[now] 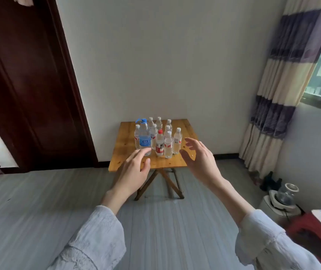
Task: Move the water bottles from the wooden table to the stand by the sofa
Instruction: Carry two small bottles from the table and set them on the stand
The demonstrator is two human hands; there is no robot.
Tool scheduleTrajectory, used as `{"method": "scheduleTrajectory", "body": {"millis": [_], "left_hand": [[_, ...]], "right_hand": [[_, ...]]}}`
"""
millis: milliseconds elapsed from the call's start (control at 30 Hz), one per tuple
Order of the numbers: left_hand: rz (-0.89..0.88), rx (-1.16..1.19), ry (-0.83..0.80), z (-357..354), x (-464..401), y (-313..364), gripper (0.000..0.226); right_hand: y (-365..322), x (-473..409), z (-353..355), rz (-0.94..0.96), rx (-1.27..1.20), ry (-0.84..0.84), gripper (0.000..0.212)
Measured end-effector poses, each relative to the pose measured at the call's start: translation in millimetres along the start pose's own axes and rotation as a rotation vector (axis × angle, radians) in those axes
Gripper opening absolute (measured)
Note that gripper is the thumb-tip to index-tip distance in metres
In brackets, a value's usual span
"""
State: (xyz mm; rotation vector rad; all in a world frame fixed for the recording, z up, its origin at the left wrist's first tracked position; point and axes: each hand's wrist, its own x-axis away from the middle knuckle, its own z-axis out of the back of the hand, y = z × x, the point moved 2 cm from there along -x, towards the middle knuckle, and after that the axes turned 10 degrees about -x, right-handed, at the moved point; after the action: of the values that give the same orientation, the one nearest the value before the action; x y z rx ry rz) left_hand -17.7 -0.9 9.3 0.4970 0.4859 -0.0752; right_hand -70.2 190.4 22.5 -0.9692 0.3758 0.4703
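Note:
Several clear water bottles stand upright in a cluster on a small wooden folding table (187,123) against the far wall. The largest bottle (144,137) has a blue cap and blue label at the front left. A red-capped bottle (160,143) stands at the front middle, with white-capped bottles (177,141) around it. My left hand (134,170) reaches forward below the blue bottle, fingers relaxed, holding nothing. My right hand (200,162) is stretched out to the right of the cluster, fingers spread and empty. Neither the stand nor the sofa is in view.
A dark wooden door (25,84) fills the left. Striped curtains (284,84) hang by a window at the right. On the floor at the right stand a white appliance (280,201) and a red stool (311,236) with papers. Grey floor lies between me and the table.

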Motion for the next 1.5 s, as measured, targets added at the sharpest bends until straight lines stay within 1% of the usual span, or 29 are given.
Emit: {"method": "scheduleTrajectory", "body": {"millis": [133, 333, 500, 633, 767, 867, 967, 1133, 1233, 1300, 1400, 1500], "left_hand": [[0.064, 0.002, -0.018, -38.8, -54.0, -29.3, 0.034], [0.082, 0.043, -0.059, -109.1, -138.0, -77.3, 0.034], [0.104, 0.082, -0.092, -167.6, -216.2, -131.4, 0.034], [0.142, 0.115, -0.166, -214.8, -282.4, -176.2, 0.035], [0.219, 0.185, -0.247, -260.2, -331.4, -213.7, 0.037], [0.318, 0.268, -0.316, -293.6, -353.4, -240.4, 0.046], [0.425, 0.303, -0.363, -324.4, -365.7, -264.9, 0.056], [0.549, 0.377, -0.351, -370.5, -396.6, -295.5, 0.058], [0.611, 0.393, -0.370, -399.4, -411.4, -309.0, 0.061], [0.621, 0.421, -0.373, -415.3, -417.0, -312.9, 0.063], [0.578, 0.489, -0.377, -432.7, -429.1, -315.1, 0.062], [0.558, 0.439, -0.374, -444.4, -440.4, -317.9, 0.055]], "right_hand": [[43.2, -50.5, -20.5, -0.040, 0.005, -0.032, 0.044], [121.2, -124.5, -58.7, -0.081, 0.011, -0.060, 0.044], [186.5, -199.0, -100.4, -0.137, 0.009, -0.065, 0.044], [235.4, -256.2, -133.5, -0.201, 0.012, -0.086, 0.043], [279.8, -299.3, -158.4, -0.265, 0.020, -0.120, 0.042], [314.6, -321.4, -177.3, -0.301, 0.039, -0.143, 0.043], [350.7, -337.5, -198.0, -0.372, 0.018, -0.186, 0.046], [409.4, -361.5, -228.1, -0.441, -0.024, -0.255, 0.053], [439.9, -371.8, -244.0, -0.465, -0.040, -0.331, 0.061], [453.3, -374.6, -253.9, -0.473, -0.075, -0.373, 0.065], [464.1, -377.0, -269.3, -0.444, -0.131, -0.409, 0.066], [471.7, -380.4, -281.0, -0.448, -0.179, -0.406, 0.065]]}}
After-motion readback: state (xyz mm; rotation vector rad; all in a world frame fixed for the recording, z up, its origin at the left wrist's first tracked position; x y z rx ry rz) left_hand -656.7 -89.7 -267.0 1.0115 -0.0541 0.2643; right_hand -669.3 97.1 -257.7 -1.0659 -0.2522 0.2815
